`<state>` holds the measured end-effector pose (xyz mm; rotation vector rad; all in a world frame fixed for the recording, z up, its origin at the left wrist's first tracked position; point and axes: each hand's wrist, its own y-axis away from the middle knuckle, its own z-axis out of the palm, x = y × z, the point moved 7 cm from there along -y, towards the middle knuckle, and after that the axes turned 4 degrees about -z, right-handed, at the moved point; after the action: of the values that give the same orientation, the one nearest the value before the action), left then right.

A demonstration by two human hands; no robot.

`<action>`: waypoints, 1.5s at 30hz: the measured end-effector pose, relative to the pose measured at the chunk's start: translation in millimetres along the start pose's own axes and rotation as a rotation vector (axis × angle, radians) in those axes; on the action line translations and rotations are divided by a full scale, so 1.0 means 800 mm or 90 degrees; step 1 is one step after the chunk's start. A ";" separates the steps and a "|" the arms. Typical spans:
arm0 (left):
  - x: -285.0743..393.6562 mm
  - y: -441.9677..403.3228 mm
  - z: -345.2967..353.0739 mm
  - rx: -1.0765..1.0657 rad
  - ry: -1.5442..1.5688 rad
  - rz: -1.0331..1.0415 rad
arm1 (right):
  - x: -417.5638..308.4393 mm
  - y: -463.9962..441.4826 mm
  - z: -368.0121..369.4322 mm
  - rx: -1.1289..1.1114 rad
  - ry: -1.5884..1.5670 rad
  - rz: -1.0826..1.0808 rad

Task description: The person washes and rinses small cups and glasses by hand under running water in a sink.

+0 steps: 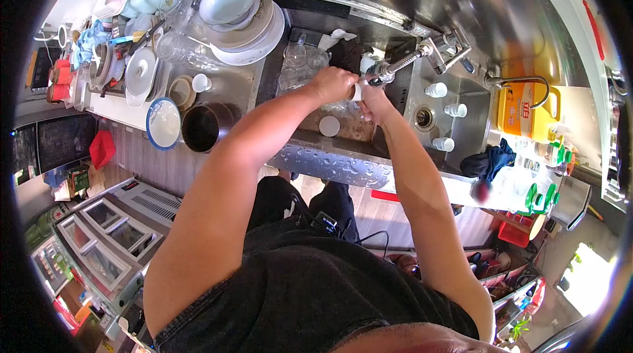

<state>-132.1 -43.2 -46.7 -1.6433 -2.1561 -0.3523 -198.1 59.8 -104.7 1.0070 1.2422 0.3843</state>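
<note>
Over the large sink basin (300,134), both of my hands meet at a small white cup (358,93). My left hand (334,84) is closed at the cup's left side, its fingertips partly hidden. From the right, my right hand (376,103) has its fingers bent around the same cup. Just above them is the faucet's spray head (380,74). A round white object (330,126), perhaps another cup or a lid, lies in the basin below my hands. Clear glassware (297,56) sits in the basin to the left.
Three white cups (455,110) lie in the smaller right basin around the drain (424,117). Stacked plates and bowls (247,23) stand left of the sink, with a dark pot (206,127) nearer me. A yellow jug (527,112) and dark cloth (488,161) are at right.
</note>
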 end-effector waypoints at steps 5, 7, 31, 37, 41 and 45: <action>-0.009 0.019 0.110 -0.250 0.859 -0.594 | -0.051 0.036 -0.017 0.286 0.145 -0.503; -0.021 0.022 0.114 -0.329 0.718 -0.536 | 0.008 -0.065 -0.034 0.217 0.220 -0.599; 0.002 0.018 0.071 -0.183 0.816 -0.507 | -0.031 0.005 -0.024 0.321 0.278 -0.538; -0.011 0.003 0.012 -0.093 0.079 -0.126 | 0.019 0.004 0.009 -0.011 -0.027 0.052; 0.000 0.007 0.013 -0.083 0.054 -0.164 | -0.033 0.021 0.001 0.099 0.079 -0.219; -0.026 0.014 0.101 -0.240 0.768 -0.557 | -0.012 -0.047 -0.031 0.301 0.045 -0.669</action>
<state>-129.7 -22.9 -127.9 -0.2098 -1.6473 -1.5646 -234.0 42.8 -128.6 0.5882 1.7793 -0.7222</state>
